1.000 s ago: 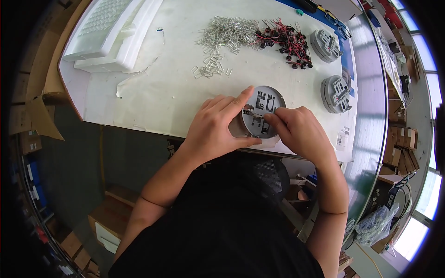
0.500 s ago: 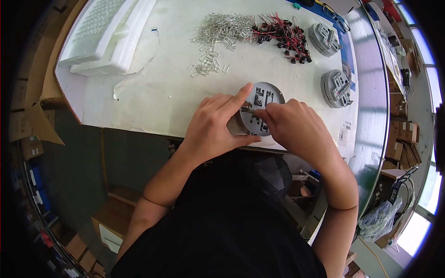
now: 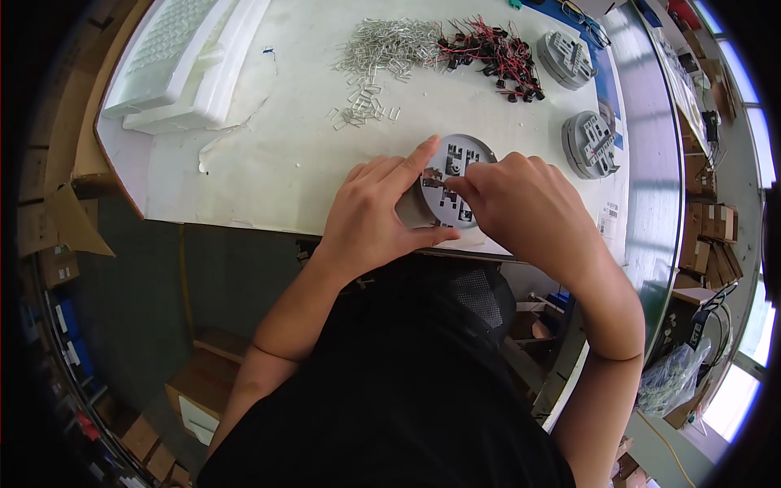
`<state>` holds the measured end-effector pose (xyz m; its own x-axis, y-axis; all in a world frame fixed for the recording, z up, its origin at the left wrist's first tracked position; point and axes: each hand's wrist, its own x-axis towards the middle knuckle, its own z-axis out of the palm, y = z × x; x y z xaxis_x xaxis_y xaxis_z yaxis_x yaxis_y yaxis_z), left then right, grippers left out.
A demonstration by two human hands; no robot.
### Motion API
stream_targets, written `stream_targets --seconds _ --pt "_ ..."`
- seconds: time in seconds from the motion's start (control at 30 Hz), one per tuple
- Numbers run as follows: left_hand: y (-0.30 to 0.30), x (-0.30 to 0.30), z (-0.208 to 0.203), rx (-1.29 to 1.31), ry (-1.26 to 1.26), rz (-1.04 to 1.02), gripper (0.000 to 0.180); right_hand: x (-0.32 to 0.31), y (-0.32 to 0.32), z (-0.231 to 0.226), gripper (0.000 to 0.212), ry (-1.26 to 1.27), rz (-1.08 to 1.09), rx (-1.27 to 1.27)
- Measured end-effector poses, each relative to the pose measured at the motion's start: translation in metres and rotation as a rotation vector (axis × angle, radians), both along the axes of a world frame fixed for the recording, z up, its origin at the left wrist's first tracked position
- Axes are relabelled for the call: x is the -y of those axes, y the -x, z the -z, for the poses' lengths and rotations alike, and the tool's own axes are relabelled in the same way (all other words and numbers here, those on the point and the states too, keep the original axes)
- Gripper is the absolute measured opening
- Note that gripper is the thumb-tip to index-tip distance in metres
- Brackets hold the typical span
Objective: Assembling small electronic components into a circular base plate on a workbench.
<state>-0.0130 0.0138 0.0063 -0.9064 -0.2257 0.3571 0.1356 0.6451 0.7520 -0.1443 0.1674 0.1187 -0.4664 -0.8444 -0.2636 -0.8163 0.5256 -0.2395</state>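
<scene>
A round grey plastic housing (image 3: 455, 223) with slots and small dark and metal parts on its face lies near the front edge of the table. My left hand (image 3: 370, 207) grips its left side, index finger along the far rim and thumb at the near rim. Over the middle of the housing, my right hand (image 3: 521, 199) is closed, with thumb and forefinger pinched together against the face. Whatever sits between those fingertips is hidden. A brownish metal piece (image 3: 432, 176) shows on the left part of the face, between the hands.
Beyond the hands lie a heap of U-shaped metal wire pieces (image 3: 390, 49) and a pile of black parts with red leads (image 3: 496, 57). Two similar grey round housings (image 3: 565, 61) (image 3: 590, 146) stand at the right. White foam trays (image 3: 175, 61) occupy the far left.
My right forearm has swung slightly outward to the right, its fingertips still on the housing. The whole table view has shifted a little upward. My left hand keeps its grip.
</scene>
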Motion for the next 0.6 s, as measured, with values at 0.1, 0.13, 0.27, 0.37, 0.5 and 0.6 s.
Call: stream_targets --seconds 0.1,0.13,0.27,0.37,0.5,0.6 --pt "0.000 0.001 0.000 0.001 -0.005 0.002 0.107 -0.001 0.002 0.003 0.024 -0.014 0.012 0.009" --pt "0.001 0.001 0.000 0.002 -0.007 0.003 0.108 -0.002 0.003 0.003 0.024 -0.014 0.012 0.011" --pt "0.001 0.002 0.005 0.003 0.069 0.016 0.107 -0.009 0.009 0.007 0.030 -0.018 -0.007 -0.005" --pt "0.003 0.003 0.002 0.015 0.063 0.016 0.107 -0.017 0.011 0.022 0.033 0.044 0.007 0.011" --pt "0.001 0.002 0.005 0.003 0.057 0.007 0.109 -0.017 0.010 0.022 0.038 0.080 0.034 0.026" --pt "0.002 0.000 0.005 -0.001 0.047 0.007 0.110 -0.019 0.008 0.019 0.037 0.092 0.050 0.078"
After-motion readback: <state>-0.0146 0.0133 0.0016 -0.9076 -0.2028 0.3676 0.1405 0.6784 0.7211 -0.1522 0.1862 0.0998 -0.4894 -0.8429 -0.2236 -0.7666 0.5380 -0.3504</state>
